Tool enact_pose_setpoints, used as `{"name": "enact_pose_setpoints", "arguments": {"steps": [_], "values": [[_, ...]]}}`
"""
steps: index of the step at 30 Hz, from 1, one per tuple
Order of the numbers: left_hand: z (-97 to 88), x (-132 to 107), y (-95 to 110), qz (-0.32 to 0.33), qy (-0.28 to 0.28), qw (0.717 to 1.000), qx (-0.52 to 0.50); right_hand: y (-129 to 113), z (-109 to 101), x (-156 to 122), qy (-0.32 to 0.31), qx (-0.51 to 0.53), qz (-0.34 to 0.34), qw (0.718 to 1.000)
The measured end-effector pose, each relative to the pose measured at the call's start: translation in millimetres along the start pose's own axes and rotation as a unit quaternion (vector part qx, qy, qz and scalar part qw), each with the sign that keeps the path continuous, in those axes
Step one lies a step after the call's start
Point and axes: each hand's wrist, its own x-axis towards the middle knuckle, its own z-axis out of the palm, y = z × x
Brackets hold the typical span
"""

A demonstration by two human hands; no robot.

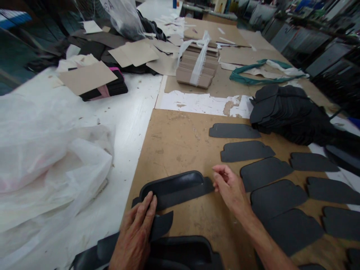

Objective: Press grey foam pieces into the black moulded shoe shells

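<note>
A black moulded piece with a raised rim (177,189) lies on the brown board. My left hand (137,228) rests on its left end, fingers stretched out and flat. Beyond its right end is my right hand (229,187), with thumb and fingers curled together in a pinch; whatever they hold, if anything, is too small to make out. Under and beside my left hand are a black curved strip (163,225) and a second rimmed black piece (182,249), partly cut off by the frame.
Flat dark panels (266,172) lie in rows at the right, below a heap of stacked black panels (284,112). A tied bundle of brown boards (197,69) stands farther back. Clear plastic sheeting (56,157) covers the left of the white table (132,108).
</note>
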Motion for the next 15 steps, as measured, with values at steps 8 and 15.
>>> {"name": "enact_pose_setpoints", "arguments": {"steps": [8,15], "values": [[6.9,-4,11,-0.031,-0.012,0.998,0.053,1,26,1,-0.028,-0.247,-0.079,0.965],[7.3,-5,12,-0.066,-0.036,0.997,0.034,12,27,13,-0.065,-0.274,-0.065,0.957]]}}
